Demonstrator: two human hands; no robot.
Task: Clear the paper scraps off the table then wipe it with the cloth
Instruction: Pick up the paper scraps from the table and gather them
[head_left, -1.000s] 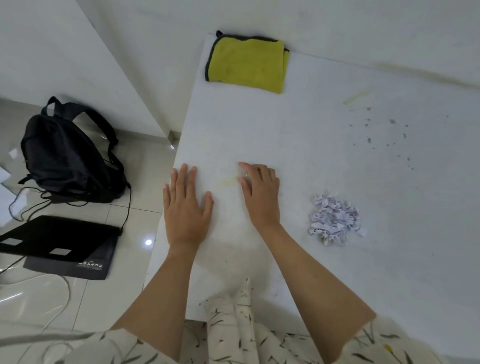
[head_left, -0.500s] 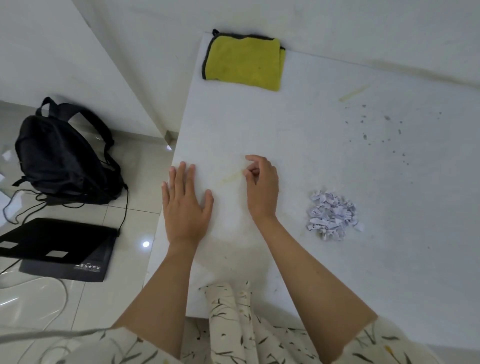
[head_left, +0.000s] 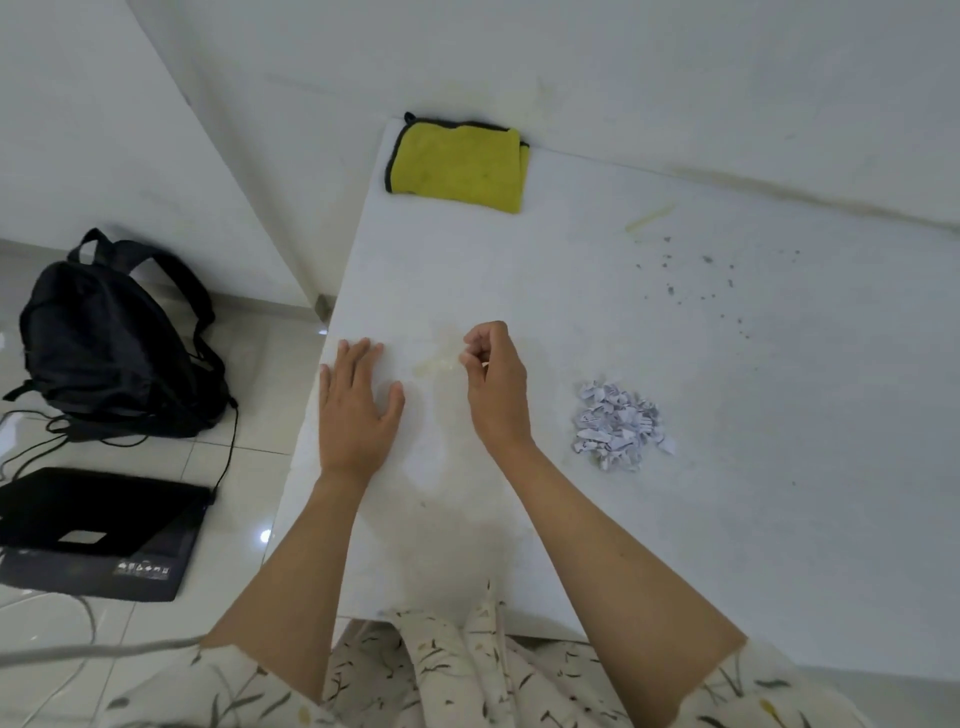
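A heap of torn white paper scraps (head_left: 618, 427) lies on the white table (head_left: 623, 322), just right of my right hand (head_left: 493, 387). That hand is lifted off the table with its fingers curled in and nothing visible in them. My left hand (head_left: 356, 410) lies flat, palm down, near the table's left edge. A folded yellow cloth (head_left: 460, 167) with a dark border sits in the far left corner, against the wall.
Dark specks (head_left: 701, 283) and a yellowish smear (head_left: 649, 218) mark the table's far right part. A pale stain (head_left: 436, 364) lies between my hands. On the floor to the left stand a black backpack (head_left: 104, 338) and a black laptop (head_left: 98, 525) with cables.
My right hand lifted off the table and curled its fingers shut. My left hand stayed flat. The view tilted up a little.
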